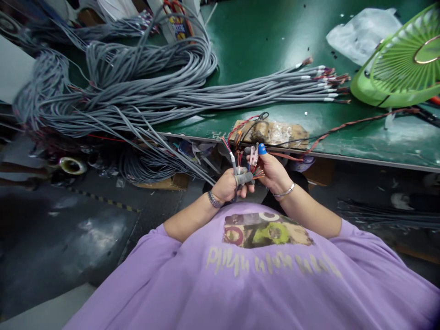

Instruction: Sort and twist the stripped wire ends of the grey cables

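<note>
Both hands are together at the near edge of the green bench (357, 133), in front of the purple shirt (247, 288). The left hand (225, 185) is curled closed around a grey cable (244, 178); its fingers show beneath the jacket. The cable's short end lies crosswise, long axis running roughly left to right, with coloured wires (258, 173) fanning out toward the right hand (275, 174). So the left has the jacket, while the right is nearer the wire tips.

Right hand: nearly closed, blue-covered thumb raised, seemingly pinching a pale pink piece (253, 156) just above the fan of wires. Its far fingers are hidden; exact grip cannot be told. A second cable end (233, 160) stands out of the left fist, pointing away from the body.

Just beyond the hands, a taped wooden block (275, 133) lies along the bench edge. Farther off, the grey cable bundle (165, 101) stretches leftward; a green fan (388, 78) sits beyond, to the right.
</note>
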Action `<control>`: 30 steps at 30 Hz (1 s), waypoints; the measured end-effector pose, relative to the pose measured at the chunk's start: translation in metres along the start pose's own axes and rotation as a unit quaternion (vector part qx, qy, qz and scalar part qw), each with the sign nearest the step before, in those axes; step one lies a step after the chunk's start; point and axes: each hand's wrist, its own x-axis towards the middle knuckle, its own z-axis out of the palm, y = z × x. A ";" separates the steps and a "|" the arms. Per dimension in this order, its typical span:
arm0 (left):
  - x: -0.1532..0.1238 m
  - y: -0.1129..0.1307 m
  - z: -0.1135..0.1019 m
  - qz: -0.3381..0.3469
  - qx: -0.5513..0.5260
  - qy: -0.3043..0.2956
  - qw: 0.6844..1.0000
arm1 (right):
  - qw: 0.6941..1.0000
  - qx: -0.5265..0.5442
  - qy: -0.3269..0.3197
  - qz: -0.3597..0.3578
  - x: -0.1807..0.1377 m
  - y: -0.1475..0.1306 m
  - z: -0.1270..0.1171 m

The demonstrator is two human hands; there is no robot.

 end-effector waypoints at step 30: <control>-0.015 -0.004 0.014 0.076 0.021 0.068 0.995 | 0.997 0.001 -0.027 -0.069 -0.008 0.005 -0.011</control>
